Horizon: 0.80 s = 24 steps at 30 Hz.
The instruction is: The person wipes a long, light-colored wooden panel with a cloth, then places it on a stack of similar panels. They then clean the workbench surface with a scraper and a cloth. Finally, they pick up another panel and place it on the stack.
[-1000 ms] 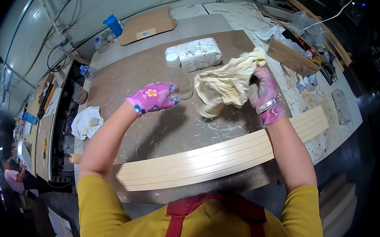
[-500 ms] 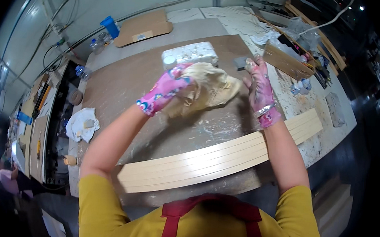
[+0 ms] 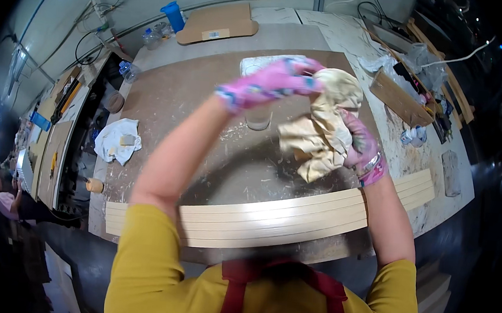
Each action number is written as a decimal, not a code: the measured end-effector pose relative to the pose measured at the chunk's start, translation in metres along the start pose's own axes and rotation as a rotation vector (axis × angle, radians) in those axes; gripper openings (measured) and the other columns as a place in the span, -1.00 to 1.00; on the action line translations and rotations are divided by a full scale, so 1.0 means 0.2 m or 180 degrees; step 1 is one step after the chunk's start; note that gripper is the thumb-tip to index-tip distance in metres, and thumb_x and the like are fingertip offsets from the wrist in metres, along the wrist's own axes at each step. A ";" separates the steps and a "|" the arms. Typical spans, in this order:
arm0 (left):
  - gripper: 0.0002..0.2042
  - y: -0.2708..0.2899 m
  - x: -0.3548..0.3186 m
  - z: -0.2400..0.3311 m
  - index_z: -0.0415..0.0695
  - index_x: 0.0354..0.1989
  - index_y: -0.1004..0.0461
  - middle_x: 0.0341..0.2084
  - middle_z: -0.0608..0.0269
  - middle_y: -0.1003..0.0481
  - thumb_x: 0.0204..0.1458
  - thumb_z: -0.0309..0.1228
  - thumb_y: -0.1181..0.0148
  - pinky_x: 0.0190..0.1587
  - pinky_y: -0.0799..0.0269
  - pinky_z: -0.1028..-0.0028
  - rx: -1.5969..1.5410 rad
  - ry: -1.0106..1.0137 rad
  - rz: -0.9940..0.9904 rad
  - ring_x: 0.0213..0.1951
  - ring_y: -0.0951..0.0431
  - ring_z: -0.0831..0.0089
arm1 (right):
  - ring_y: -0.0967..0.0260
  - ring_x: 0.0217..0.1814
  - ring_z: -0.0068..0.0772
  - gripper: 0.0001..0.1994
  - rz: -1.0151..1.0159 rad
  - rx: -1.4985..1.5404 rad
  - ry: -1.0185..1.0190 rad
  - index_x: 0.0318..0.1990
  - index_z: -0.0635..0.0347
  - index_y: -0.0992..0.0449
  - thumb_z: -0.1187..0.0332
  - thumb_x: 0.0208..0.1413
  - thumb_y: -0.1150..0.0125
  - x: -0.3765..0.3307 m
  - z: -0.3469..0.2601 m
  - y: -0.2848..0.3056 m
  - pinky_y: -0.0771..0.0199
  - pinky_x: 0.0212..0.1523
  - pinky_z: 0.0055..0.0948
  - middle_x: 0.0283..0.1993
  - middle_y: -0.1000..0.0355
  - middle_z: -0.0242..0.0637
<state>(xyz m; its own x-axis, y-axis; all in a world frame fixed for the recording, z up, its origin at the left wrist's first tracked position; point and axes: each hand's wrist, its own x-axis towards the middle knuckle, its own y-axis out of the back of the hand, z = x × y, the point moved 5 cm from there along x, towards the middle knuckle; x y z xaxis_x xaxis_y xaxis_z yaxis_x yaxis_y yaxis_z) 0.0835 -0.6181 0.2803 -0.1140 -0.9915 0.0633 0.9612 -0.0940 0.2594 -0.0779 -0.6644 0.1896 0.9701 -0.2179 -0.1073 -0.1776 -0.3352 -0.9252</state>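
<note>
A crumpled cream cloth [image 3: 329, 124] hangs above the table between my two pink patterned gloves. My right hand [image 3: 363, 147] is closed round its lower right side. My left hand [image 3: 273, 83], a little blurred, has its fingers closed at the cloth's upper left edge. Below my left wrist stands a small pale-filled jar [image 3: 258, 121]. Behind that glove a white block [image 3: 263, 63] is partly hidden. Several light wooden strips [image 3: 276, 216] lie side by side along the table's near edge, under my forearms.
The brown tabletop [image 3: 177, 134] carries pale scuffs. A white rag [image 3: 117, 140] with a small block on it lies at left. Far back are a blue bottle [image 3: 172, 16] and a cardboard piece [image 3: 219, 23]. At right stands a cardboard box [image 3: 400, 100] of tools. Another person [image 3: 6, 200] is far left.
The cloth has moved right, and my right hand, which was apart from it, now grips it. My left hand has risen and moved right. The jar has come into view.
</note>
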 end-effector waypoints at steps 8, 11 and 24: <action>-0.25 0.66 -0.44 -0.70 -0.06 0.32 -0.01 0.01 0.08 -0.37 -0.01 -0.23 -0.29 -0.13 -0.45 0.44 0.0973 0.1410 0.1272 -0.04 -0.45 0.38 | -0.40 0.05 -0.02 -0.58 0.0486 -0.0597 0.0968 0.14 0.39 -0.22 0.53 0.11 -0.05 0.04 -0.05 0.08 -0.46 0.09 -0.06 0.06 -0.35 0.04; -0.04 0.42 -0.31 -0.89 -0.10 0.36 0.18 0.20 -0.06 -0.18 -0.12 -0.22 -0.39 0.02 -0.36 0.33 0.0573 0.1234 0.1204 0.08 -0.36 0.22 | -0.42 0.04 -0.03 -0.57 0.0823 -0.0817 0.1539 0.15 0.32 -0.23 0.58 0.09 -0.06 0.10 -0.11 0.27 -0.45 0.10 -0.06 0.05 -0.37 0.03; -0.11 -0.03 0.03 -0.95 -0.25 0.22 -0.10 0.03 0.02 -0.36 -0.35 -0.34 -0.48 0.10 -0.33 0.31 0.1324 0.0007 0.1159 0.05 -0.41 0.22 | -0.31 0.16 -0.09 -0.15 0.2333 -0.3244 0.1940 0.32 0.15 -0.04 0.22 -0.19 -0.31 0.14 -0.11 0.18 -0.34 0.11 -0.34 0.15 -0.29 0.03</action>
<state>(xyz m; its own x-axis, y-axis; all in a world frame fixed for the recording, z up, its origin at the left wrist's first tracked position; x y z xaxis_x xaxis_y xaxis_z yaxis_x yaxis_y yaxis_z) 0.1257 -0.6401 0.0964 0.2081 -0.9535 0.2181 0.7581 0.2981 0.5800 -0.0609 -0.7022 0.1600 0.4275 -0.9035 -0.0292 -0.9039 -0.4267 -0.0305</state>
